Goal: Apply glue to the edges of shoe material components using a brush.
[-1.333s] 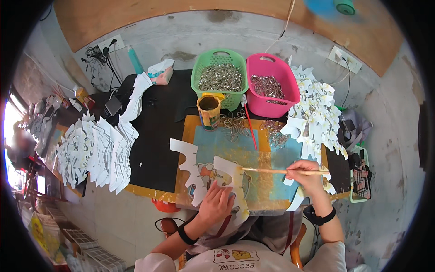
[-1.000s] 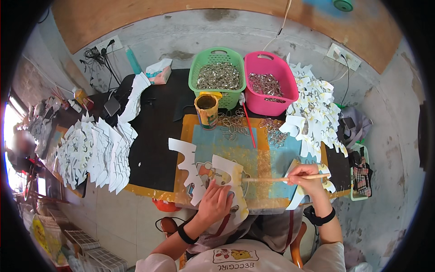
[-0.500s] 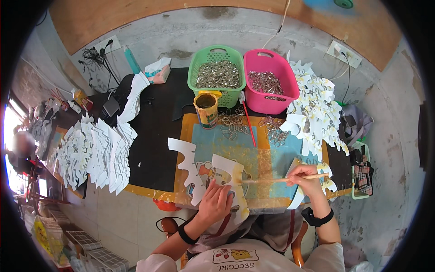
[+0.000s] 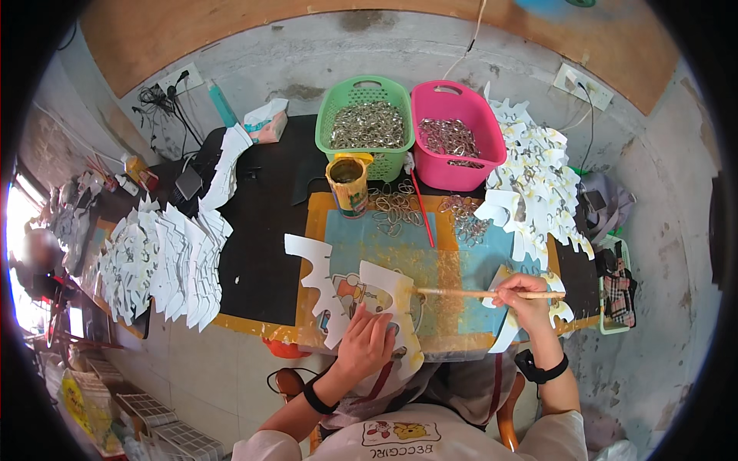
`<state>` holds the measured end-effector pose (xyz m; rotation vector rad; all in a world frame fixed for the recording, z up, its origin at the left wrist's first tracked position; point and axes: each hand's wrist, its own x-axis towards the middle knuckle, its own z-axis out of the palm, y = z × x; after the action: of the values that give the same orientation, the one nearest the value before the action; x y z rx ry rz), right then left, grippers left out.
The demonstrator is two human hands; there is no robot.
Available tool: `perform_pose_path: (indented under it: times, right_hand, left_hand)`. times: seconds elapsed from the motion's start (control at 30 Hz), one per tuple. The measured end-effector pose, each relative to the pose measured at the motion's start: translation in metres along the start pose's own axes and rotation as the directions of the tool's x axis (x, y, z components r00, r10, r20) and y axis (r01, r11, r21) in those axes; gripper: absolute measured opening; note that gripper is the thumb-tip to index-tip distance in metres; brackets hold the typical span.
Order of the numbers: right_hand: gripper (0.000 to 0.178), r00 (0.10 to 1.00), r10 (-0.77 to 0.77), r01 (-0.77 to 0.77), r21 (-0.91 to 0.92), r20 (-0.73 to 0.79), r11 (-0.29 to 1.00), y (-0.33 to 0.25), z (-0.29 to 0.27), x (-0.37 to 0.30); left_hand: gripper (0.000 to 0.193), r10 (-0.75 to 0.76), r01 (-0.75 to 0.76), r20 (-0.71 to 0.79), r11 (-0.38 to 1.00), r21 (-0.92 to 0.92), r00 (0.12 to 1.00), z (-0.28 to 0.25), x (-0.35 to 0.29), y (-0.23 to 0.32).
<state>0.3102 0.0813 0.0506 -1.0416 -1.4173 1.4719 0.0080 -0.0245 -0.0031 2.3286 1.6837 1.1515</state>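
My left hand (image 4: 364, 344) lies with its fingers stretched flat on a white cut-out sheet with wavy edges (image 4: 377, 275), pressing it down near the table's front edge. Yellowish smears show along that sheet's right edge, and its lower end hangs past the table edge. In my right hand (image 4: 523, 301) is a thin wooden brush (image 4: 461, 293), held level. Its bristle end points left and is at the sheet's right edge; whether it touches cannot be made out. Under my right hand lie more white cut-out pieces (image 4: 506, 332) with yellow smears.
Behind stand a smeared open can (image 4: 350, 186), a green basket (image 4: 328, 127) and a pink basket (image 4: 456, 177) of metal rings. Loose rings (image 4: 396, 206) lie beside a red stick (image 4: 422, 207). Cut-out stacks are left (image 4: 171, 261) and right (image 4: 530, 180); a tissue pack (image 4: 266, 123) is at back.
My right hand has shifted slightly right with the brush. The bristle end has moved a little away from me and to the right. My left hand stays on the sheet.
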Motion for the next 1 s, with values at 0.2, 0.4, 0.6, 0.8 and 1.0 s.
perform_pose_path:
  times: [0.2,0.4,0.6,0.8,1.0]
  right_hand:
    - [0.005,0.997,-0.043,0.040,-0.053,-0.066,0.998,-0.002,0.007,0.001]
    - [0.003,0.986,-0.116,0.109,-0.062,-0.119,0.992,-0.006,0.017,-0.007]
    - [0.003,0.958,-0.249,0.213,-0.228,-0.144,0.950,-0.006,0.024,-0.012]
    - [0.012,0.875,-0.443,0.384,-0.278,-0.194,0.880,0.003,0.042,-0.044]
    - [0.029,0.831,-0.549,0.379,-0.816,0.093,0.437,0.027,0.101,-0.096]
  left_hand:
    - [0.030,-0.001,0.001,0.038,1.000,0.001,0.999,-0.003,0.000,0.000]
    - [0.038,-0.034,0.035,0.099,0.999,-0.016,0.994,-0.017,0.009,0.013]
    - [0.039,-0.105,0.133,0.208,0.983,-0.129,0.973,-0.038,0.023,0.015]
    - [0.035,-0.052,0.075,0.415,0.996,-0.041,0.908,-0.063,0.043,0.009]
    - [0.030,-0.057,-0.004,0.523,0.993,0.115,0.850,-0.079,0.095,-0.011]
